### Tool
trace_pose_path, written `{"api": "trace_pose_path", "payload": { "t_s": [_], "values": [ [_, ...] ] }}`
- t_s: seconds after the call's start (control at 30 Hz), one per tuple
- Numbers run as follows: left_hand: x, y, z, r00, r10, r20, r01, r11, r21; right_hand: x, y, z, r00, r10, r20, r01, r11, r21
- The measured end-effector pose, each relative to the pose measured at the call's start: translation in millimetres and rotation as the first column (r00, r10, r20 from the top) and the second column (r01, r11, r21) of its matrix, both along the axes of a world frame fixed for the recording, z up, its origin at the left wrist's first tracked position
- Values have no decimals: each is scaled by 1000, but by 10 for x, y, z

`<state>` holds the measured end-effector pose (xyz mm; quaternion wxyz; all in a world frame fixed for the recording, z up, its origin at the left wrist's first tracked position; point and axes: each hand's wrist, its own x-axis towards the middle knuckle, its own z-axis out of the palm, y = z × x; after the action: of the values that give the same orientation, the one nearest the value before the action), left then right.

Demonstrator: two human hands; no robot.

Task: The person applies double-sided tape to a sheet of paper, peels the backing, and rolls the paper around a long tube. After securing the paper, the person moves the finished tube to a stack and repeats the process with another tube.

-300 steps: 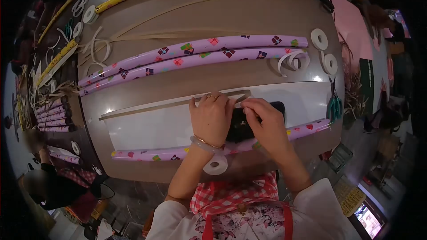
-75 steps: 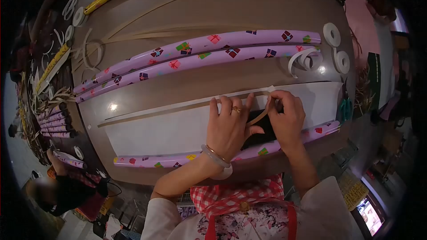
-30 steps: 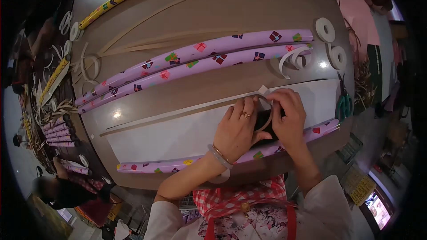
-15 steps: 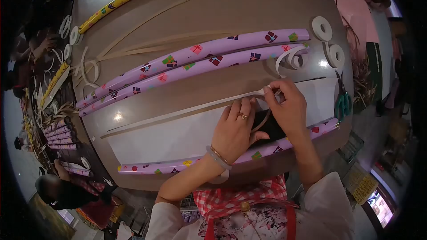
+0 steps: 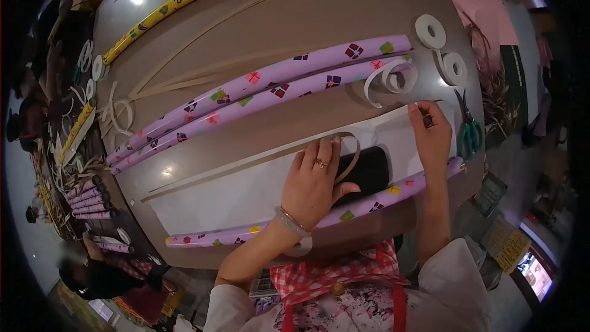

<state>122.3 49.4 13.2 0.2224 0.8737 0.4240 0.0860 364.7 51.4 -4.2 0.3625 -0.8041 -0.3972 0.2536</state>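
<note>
A white sheet of wrapping paper (image 5: 227,200) lies in front of me, its near side rolled into a purple gift-patterned roll (image 5: 359,212). My left hand (image 5: 313,175) rests on the sheet, fingers stretched out and thumb apart. By its fingertips a thin tan strip (image 5: 356,157) curls in a loop. A black phone-like slab (image 5: 370,169) lies on the sheet, partly behind that hand. My right hand (image 5: 432,132) pinches the sheet's far edge near the right corner, where a white strip (image 5: 295,143) runs along it; what exactly is between the fingertips is hard to see.
Two purple rolls (image 5: 276,80) and a yellow roll (image 5: 178,3) lie farther back. White tape rolls (image 5: 429,31) and a loose white coil (image 5: 398,77) sit at the right. Green-handled scissors (image 5: 470,138) lie at the right edge. Another person (image 5: 104,273) is at the left.
My right hand has moved right along the sheet's far edge, away from my left hand, uncovering more of the black slab. My left hand stays on the sheet.
</note>
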Motion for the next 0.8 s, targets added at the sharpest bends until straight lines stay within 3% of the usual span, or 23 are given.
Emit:
{"api": "trace_pose_path", "payload": {
  "t_s": [0.17, 0.27, 0.33, 0.37, 0.47, 0.53, 0.57, 0.67, 0.8],
  "values": [
    [2, 7, 2, 1000, 2, 21, -2, 1000, 4, 153, -37, -65, 999, -43, 26, 42, 999, 26],
    [4, 13, 21, 1000, 0, 16, 0, 1000, -13, 44, -41, 16, 989, -45, 140, 43, 999, 18],
    [7, 16, 27, 1000, -4, 7, 4, 1000, -24, -130, -41, 212, 894, -19, 448, 8, 1000, 27],
    [7, 14, 23, 1000, -3, 12, 3, 1000, -10, -162, -90, 213, 894, -20, 447, 8, 1000, 28],
    [2, 20, 23, 1000, -3, 18, 3, 1000, 8, -303, -242, 233, 799, 86, 595, -369, 852, 372],
    [0, 21, 21, 1000, -4, 22, 3, 1000, 12, -401, -355, 294, 773, 350, 529, -577, 736, 356],
    [-3, 19, 19, 1000, -1, 24, 1, 1000, -1, -427, -386, 303, 675, 463, 574, -689, 673, 268],
    [-22, 12, -13, 999, -8, 32, 9, 1000, -2, -559, -288, 206, 626, 551, 552, -720, 680, 137],
    [-21, 11, -35, 999, 1, 49, -1, 1000, -8, -579, -259, 94, 619, 521, 587, -684, 725, 77]
  ]
}}
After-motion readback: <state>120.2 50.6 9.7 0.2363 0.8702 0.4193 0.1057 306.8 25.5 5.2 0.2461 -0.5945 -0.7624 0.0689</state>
